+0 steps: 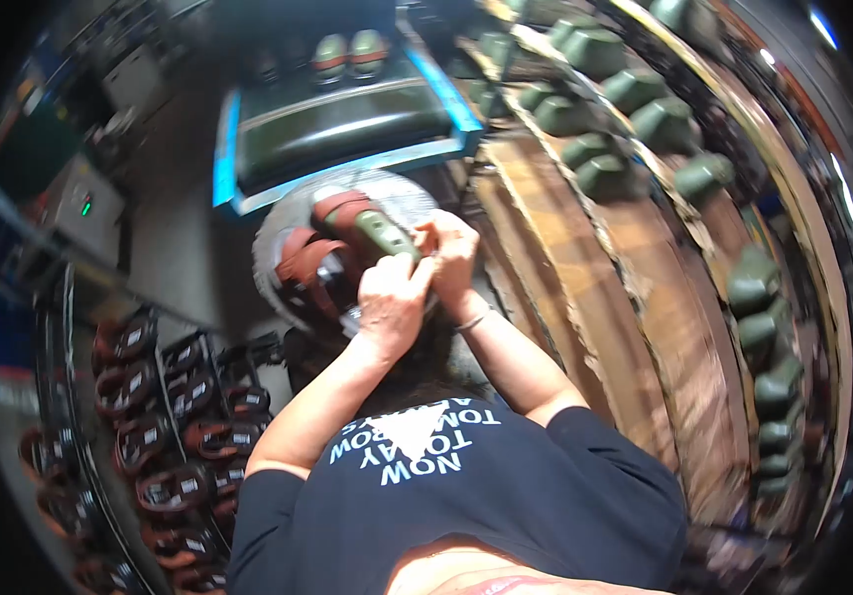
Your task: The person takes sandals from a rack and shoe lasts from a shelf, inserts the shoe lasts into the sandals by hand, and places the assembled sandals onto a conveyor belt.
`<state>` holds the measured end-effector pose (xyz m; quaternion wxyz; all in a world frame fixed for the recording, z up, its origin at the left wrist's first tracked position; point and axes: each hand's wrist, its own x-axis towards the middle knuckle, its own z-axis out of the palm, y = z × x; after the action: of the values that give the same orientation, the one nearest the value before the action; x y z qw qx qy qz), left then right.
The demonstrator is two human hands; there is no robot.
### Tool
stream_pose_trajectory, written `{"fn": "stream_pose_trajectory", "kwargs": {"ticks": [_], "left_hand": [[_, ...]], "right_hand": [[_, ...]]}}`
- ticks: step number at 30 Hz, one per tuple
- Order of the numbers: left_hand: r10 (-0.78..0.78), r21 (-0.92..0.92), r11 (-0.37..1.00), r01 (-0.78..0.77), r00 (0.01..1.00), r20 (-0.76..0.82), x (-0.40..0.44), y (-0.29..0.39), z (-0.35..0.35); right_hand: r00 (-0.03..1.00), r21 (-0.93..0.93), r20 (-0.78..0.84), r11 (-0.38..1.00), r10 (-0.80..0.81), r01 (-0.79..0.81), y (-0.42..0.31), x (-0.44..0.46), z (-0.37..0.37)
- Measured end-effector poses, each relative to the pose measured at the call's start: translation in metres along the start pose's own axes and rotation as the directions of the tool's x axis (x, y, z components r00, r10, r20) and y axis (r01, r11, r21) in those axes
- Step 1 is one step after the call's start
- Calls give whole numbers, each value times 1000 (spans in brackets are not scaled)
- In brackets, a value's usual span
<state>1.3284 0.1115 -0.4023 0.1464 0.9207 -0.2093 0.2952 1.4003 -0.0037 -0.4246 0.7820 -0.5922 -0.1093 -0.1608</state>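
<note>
A sandal with reddish-brown straps on a green shoe last point(379, 230) lies on a round grey stand point(409, 190). At its near end my left hand point(392, 302) is closed, with its fingertips gripping the end of the sandal. My right hand point(449, 250) is closed at the same end from the right side, its fingertips close to those of my left hand. The small part between the fingertips is hidden. Just left of this sandal, a second sandal with reddish-brown straps point(307, 263) rests on the stand, untouched.
Beyond the stand is a blue-edged conveyor point(347, 124) carrying a pair of green lasts with straps point(367, 50). Wooden shelves point(595, 288) with several green lasts point(665, 124) stand at the right. A rack of brown sandals point(174, 486) is at the lower left, and a grey control box point(94, 213) at the left.
</note>
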Motion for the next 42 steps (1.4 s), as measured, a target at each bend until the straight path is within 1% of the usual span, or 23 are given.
{"fn": "stream_pose_trajectory", "kwargs": {"ticks": [1,3,4,5,6,7,9,12,14,15,16,17,18,20,22,24,28,32,34,35,38,40,42], "left_hand": [[16,12,1000,-16,1000,-5,-3,1,2],[48,-51,998,-47,998,28,-4,-2,-8],[55,-116,992,-47,996,68,-2,-4,-21],[58,-186,981,-55,998,10,-4,-7,-26],[46,-250,967,-56,998,-44,-8,-10,-30],[15,-332,943,-24,999,-30,-9,-12,-38],[-4,-383,924,-5,1000,-22,-11,-16,-44],[-45,-428,903,28,998,-32,-8,-19,-57],[-34,-398,917,-4,996,-88,-12,-28,-62],[-77,-437,899,30,993,-90,-15,-32,-68],[-74,-426,905,9,988,-136,-15,-37,-75],[-116,-432,902,28,977,-178,-19,-45,-80],[-161,-435,899,49,961,-225,-22,-55,-84],[-390,-606,769,206,901,-189,-29,-86,-79],[-489,-593,762,259,831,-266,-27,-123,-69],[-525,-589,762,271,791,-315,-25,-172,-43],[-623,-458,746,483,749,-226,-28,-247,13],[-640,-665,508,548,756,135,-23,-245,30],[-620,-584,532,613,752,225,-26,-247,34],[-624,-590,511,625,742,245,-27,-246,32],[-598,-758,367,539,761,252,-31,-231,37],[-586,-675,483,558,779,224,-32,-211,37],[-663,-699,480,530,741,107,-32,-210,19]], "right_hand": [[992,-33,-115,998,49,-53,-13,4,-8],[921,-221,-153,921,-358,321,-54,28,-43],[817,-425,-264,822,-513,378,-91,38,-61],[603,-593,-200,585,-772,553,-108,65,-102],[563,-752,-241,519,-791,407,-139,76,-132],[454,-937,-108,243,-884,251,-162,91,-172],[500,-979,-110,7,-859,-203,-190,117,-234],[688,-835,-551,314,-473,-452,-225,131,-253],[682,-872,-488,280,-544,-400,-219,154,-293],[653,-823,-560,434,-510,-367,-230,147,-289],[576,-799,-550,583,-605,-149,-214,163,-339],[627,-554,-612,827,-482,96,-227,153,-348],[817,-209,-558,977,-143,28,-247,134,-376],[923,179,-384,978,-34,111,-252,83,-354],[961,188,-256,969,-106,157,-254,39,-298],[1000,360,4,933,11,-11,-253,4,-237],[979,-97,105,981,176,-166,-229,-46,-118],[851,-162,215,877,479,-452,-176,-65,-74],[837,-276,233,859,495,-431,-153,-72,-54],[864,-394,313,881,395,-261,-139,-72,-48],[896,-393,349,911,272,-124,-92,-83,11],[865,-442,496,835,-76,327,-37,-87,41],[857,-417,493,825,-148,382,-18,-89,58]]}}
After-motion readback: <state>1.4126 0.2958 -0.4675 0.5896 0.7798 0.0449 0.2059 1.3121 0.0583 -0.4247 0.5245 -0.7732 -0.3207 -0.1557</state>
